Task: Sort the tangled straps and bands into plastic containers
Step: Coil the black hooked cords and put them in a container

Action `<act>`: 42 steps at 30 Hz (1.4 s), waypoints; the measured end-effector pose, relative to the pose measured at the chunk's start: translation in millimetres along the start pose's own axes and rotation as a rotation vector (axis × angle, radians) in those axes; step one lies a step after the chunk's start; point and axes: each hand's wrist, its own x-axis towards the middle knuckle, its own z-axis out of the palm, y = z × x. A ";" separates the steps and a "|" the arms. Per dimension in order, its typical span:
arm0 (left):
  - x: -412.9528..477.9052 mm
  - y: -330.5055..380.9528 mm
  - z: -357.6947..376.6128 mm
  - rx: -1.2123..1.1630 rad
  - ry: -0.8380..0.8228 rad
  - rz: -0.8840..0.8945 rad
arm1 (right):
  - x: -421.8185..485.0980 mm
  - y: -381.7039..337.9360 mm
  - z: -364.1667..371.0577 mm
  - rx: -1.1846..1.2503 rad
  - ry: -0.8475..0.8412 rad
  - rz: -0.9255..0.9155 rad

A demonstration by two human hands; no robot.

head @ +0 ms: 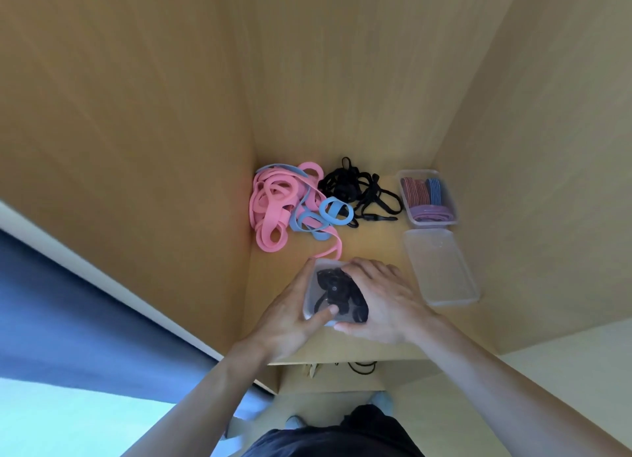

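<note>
A clear plastic container (pixel 313 285) with black straps inside sits on the wooden shelf near the front edge. My left hand (pixel 290 316) grips its left side with the thumb lying on top. My right hand (pixel 379 299) covers its right side, fingers spread over the top. Behind it lies a tangle of pink bands (pixel 273 200) mixed with light blue bands (pixel 328 212). A heap of black straps (pixel 359 190) lies to the right of those. A second clear container (pixel 429 196) at the back right holds red, blue and purple bands.
A clear lid or empty tray (pixel 441 268) lies flat to the right of my hands. Wooden walls (pixel 136 149) enclose the shelf on the left, back and right. A blue curtain (pixel 85 302) hangs at the left, outside the cabinet.
</note>
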 end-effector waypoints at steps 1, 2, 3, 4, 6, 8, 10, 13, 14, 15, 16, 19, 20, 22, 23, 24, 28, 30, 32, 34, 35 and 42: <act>-1.2 2.2 -0.4 -0.016 0.005 0.021 | -0.8 -0.3 -1.3 0.029 0.009 0.013; -1.9 3.3 -0.4 -0.027 0.007 0.036 | -1.1 0.0 -3.2 0.058 0.018 0.027; -2.2 2.8 -0.1 -0.034 0.002 0.036 | -1.2 0.3 -5.5 0.086 0.026 0.041; -2.8 2.0 0.7 -0.038 -0.004 0.018 | -1.2 0.6 -7.9 0.111 0.033 0.055; -3.9 -0.5 2.7 -0.037 -0.010 -0.027 | -2.0 1.2 -12.0 0.160 0.051 0.081; -4.2 -0.5 3.1 -0.031 -0.001 -0.035 | -3.9 1.2 -13.8 0.201 0.070 0.091; -3.4 0.8 1.6 -0.012 0.018 -0.033 | -5.3 0.9 -16.0 0.242 0.080 0.094; -2.3 1.9 -0.9 0.015 0.047 -0.038 | -5.9 1.3 -22.5 0.315 0.085 0.105; -2.4 3.0 -1.4 0.020 0.051 -0.030 | -6.1 1.2 -24.9 0.348 0.083 0.116; -2.3 4.5 -2.0 0.021 0.053 -0.016 | -6.6 1.1 -27.1 0.384 0.081 0.129; -2.5 6.6 -2.5 0.022 0.055 -0.004 | -7.5 0.7 -29.2 0.415 0.079 0.145; -1.1 11.7 -4.2 0.031 0.070 0.001 | -8.8 -0.5 -38.0 0.462 0.078 0.169; -0.8 12.2 -4.7 0.034 0.074 -0.004 | -8.4 -1.3 -41.0 0.465 0.077 0.169; -1.0 12.5 -5.0 0.041 0.080 -0.009 | -8.4 -2.5 -45.2 0.463 0.077 0.168; -1.2 13.1 -4.8 0.042 0.082 -0.007 | -8.9 -2.7 -46.3 0.465 0.078 0.171; -1.5 14.0 -4.6 0.041 0.085 -0.004 | -9.5 -2.7 -47.2 0.476 0.080 0.175; 0.2 19.6 -6.8 0.023 0.092 0.000 | -8.9 -1.1 -48.3 0.564 0.084 0.209; 1.3 22.9 -9.0 0.010 0.103 0.001 | -7.4 0.4 -49.0 0.652 0.079 0.239; 2.5 26.9 -10.0 -0.014 0.129 0.000 | -7.3 1.3 -51.5 0.756 0.100 0.249; 4.5 33.2 -11.2 -0.055 0.188 -0.020 | -7.5 0.1 -57.4 0.839 0.147 0.244; 6.3 37.7 -11.9 -0.087 0.223 -0.044 | -6.9 -1.3 -60.9 0.883 0.172 0.238; 23.4 76.8 -5.2 -0.505 0.192 -0.121 | 0.1 -26.4 -74.8 1.238 0.286 0.327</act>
